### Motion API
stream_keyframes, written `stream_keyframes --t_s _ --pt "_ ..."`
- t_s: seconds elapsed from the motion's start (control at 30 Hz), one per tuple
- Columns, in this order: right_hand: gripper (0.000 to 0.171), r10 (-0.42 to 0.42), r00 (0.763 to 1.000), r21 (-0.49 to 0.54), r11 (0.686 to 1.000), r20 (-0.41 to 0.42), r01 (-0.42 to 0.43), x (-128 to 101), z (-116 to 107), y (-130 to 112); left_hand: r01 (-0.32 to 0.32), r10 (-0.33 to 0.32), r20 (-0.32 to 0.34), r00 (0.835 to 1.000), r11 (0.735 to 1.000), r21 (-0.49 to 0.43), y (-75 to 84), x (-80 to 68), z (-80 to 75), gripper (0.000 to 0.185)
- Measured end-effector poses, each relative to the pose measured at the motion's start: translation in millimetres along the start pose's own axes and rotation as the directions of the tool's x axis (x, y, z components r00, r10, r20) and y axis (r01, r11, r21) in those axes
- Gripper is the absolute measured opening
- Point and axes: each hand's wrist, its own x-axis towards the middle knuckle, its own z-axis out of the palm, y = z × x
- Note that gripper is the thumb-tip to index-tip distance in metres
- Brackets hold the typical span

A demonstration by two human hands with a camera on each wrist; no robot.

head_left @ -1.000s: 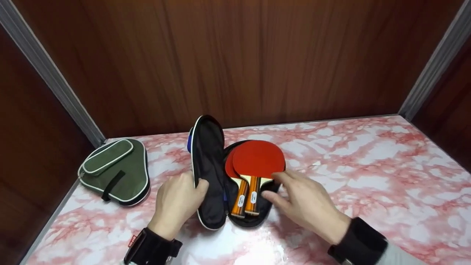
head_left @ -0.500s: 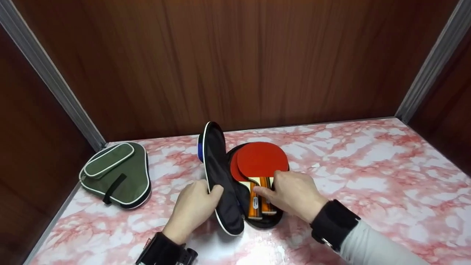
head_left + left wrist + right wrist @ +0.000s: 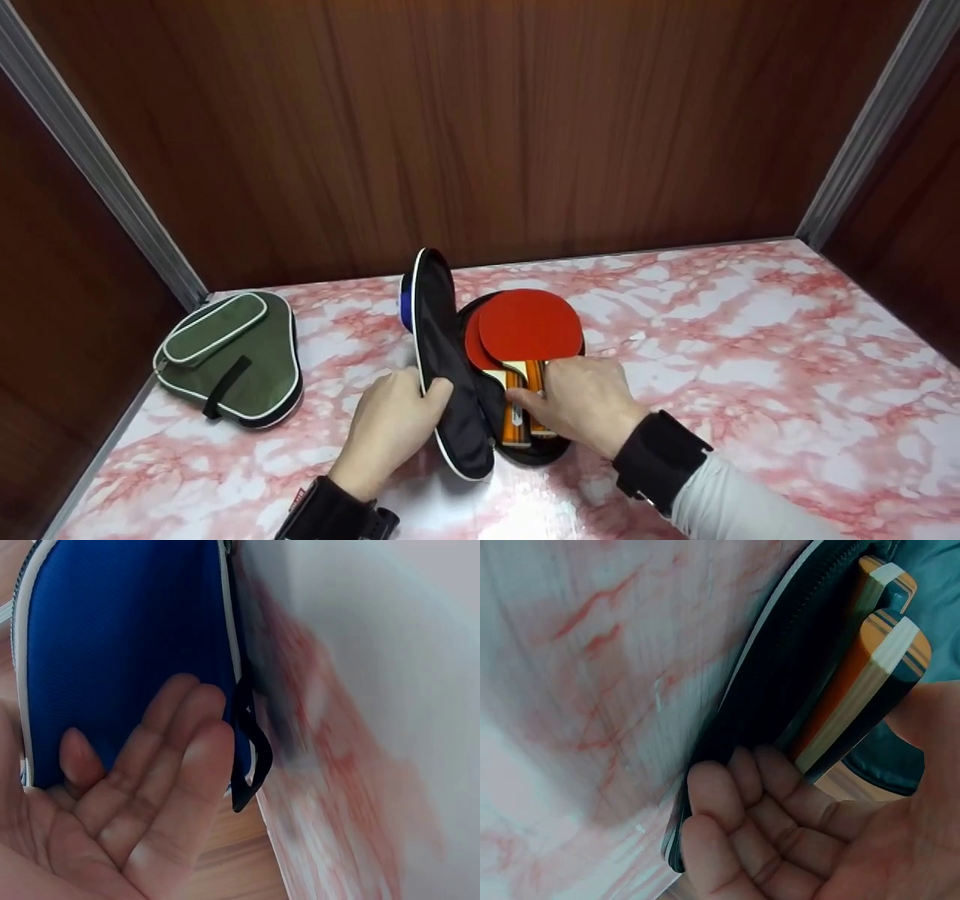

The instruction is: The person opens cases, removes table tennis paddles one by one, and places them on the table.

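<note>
A black-lined table tennis paddle case [image 3: 448, 352] stands unfolded, its lid raised on the left; the lid's outside is blue fabric [image 3: 112, 637] in the left wrist view. My left hand [image 3: 394, 416] holds the lid's white-piped edge, thumb inside and fingers outside. Two red paddles overlap in the other half: an upper paddle [image 3: 529, 326] and a lower paddle [image 3: 472, 345]. My right hand [image 3: 589, 401] grips at the handles, thumb across them, fingers curled on the right side. The right wrist view shows the striped handle [image 3: 862, 690] between thumb and fingers, with fingertips by the case rim.
A green paddle case [image 3: 262, 382], zipped, with white piping and a black strap, lies at the left. The table [image 3: 727, 360] has a red and white marbled top. Brown wood panels [image 3: 525, 135] rise behind it and at both sides.
My right hand has moved in from the case's right edge onto the handles, which have shifted rightward. My left hand and the lid have moved slightly right, the lid now leaning more.
</note>
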Motion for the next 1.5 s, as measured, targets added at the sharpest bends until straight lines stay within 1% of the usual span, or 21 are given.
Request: stream_keyframes --t_s 0.17,0.33,0.5,0.67,0.9,1.0,1.17,1.37,1.5 --pt "0.061 -0.017 0.999 -0.033 0.999 -0.035 0.016 -2.9 2.1 -3.9 0.003 -0.003 -0.002 1.000 1.000 0.008 -1.2 1.3 -1.8 0.034" --pt "0.054 -0.026 0.994 -0.016 1.000 -0.104 0.025 -3.8 8.1 -0.9 -0.005 0.005 -0.010 1.000 1.000 -0.003 -1.8 1.1 -1.3 0.034" --pt "0.046 -0.039 0.988 -0.003 0.999 -0.147 0.039 -4.5 12.9 5.2 0.001 -0.001 -0.005 1.000 1.000 -0.023 -0.6 0.2 -0.8 0.033" --pt "0.042 -0.028 0.991 0.028 0.999 -0.129 0.032 -3.2 12.6 11.4 0.000 0.000 0.000 1.000 1.000 -0.024 -0.7 0.2 -0.1 0.033" --pt "0.040 -0.001 1.000 0.119 0.993 -0.016 0.003 0.0 4.3 19.1 -0.018 0.019 0.003 1.000 0.999 -0.029 -0.3 0.5 1.3 0.034" --pt "0.039 -0.005 1.000 0.154 0.988 -0.006 0.006 1.3 -0.2 23.1 -0.013 0.014 0.009 1.000 0.999 -0.031 0.2 -0.2 1.7 0.033" --pt "0.037 -0.029 0.998 0.150 0.988 -0.053 0.036 1.6 -2.8 32.2 0.000 0.000 0.021 1.000 1.000 -0.021 2.3 -0.9 1.9 0.031" --pt "0.031 -0.029 0.992 0.134 0.990 -0.127 0.046 -0.7 -0.6 42.5 0.002 -0.002 0.019 1.000 1.000 -0.011 3.0 -0.3 1.6 0.030" --pt "0.030 -0.037 0.986 0.129 0.990 -0.163 0.059 -1.4 0.2 48.9 0.013 -0.013 0.026 1.000 1.000 -0.007 2.9 0.1 1.5 0.031"
